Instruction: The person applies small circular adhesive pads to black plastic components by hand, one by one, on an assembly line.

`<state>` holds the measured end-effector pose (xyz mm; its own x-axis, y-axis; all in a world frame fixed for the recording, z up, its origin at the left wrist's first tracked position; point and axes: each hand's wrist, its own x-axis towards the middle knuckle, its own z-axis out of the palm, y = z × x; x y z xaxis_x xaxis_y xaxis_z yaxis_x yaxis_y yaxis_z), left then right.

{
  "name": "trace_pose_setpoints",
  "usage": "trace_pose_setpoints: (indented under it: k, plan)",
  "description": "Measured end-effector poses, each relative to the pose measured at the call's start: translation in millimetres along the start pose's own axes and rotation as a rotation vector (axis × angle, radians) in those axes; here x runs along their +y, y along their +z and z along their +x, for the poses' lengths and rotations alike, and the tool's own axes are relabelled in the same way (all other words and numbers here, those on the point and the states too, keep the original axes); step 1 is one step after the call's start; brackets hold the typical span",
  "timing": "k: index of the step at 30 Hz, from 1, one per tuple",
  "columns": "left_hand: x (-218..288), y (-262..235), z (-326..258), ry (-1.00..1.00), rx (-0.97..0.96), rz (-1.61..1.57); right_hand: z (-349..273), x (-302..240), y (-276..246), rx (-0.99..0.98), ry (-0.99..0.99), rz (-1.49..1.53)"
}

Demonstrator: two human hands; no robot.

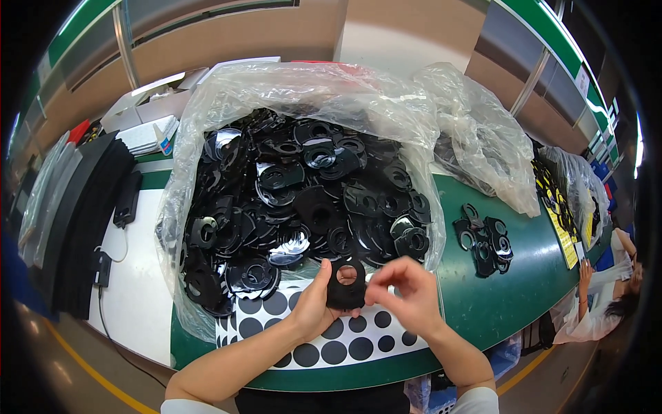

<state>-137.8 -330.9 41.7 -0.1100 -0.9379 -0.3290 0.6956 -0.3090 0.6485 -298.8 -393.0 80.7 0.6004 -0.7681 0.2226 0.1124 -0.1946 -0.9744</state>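
Observation:
My left hand (314, 303) grips a black flat plastic part (345, 283) with a round hole, thumb up along its left edge. My right hand (407, 290) pinches the same part from the right, fingertips at its rim. Both hands hover over a white sheet of black round stickers (331, 341) lying on the green table (510, 303). Just behind them, a large clear plastic bag (289, 90) stands open, heaped with several identical black parts (303, 200).
A small pile of black parts (486, 238) lies on the table to the right. More clear bags (483, 145) sit behind it. Black strips and a cable (83, 207) lie at the left. Another person (607, 297) sits at the far right.

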Motion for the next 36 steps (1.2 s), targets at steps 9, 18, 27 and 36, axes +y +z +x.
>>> trace_pose_setpoints:
  k: [9,18,27,36]
  plan:
    - [-2,-8,3,-0.009,-0.126,-0.042,14,22,2,0.032,0.159,0.18]
    - [-4,-9,5,-0.01,-0.133,-0.036,14,27,3,0.061,0.138,0.173]
    - [-3,-10,4,-0.004,-0.157,-0.02,14,25,5,0.069,0.143,0.175]
    - [-1,-5,2,-0.004,-0.09,-0.033,14,27,6,0.071,0.144,0.195]
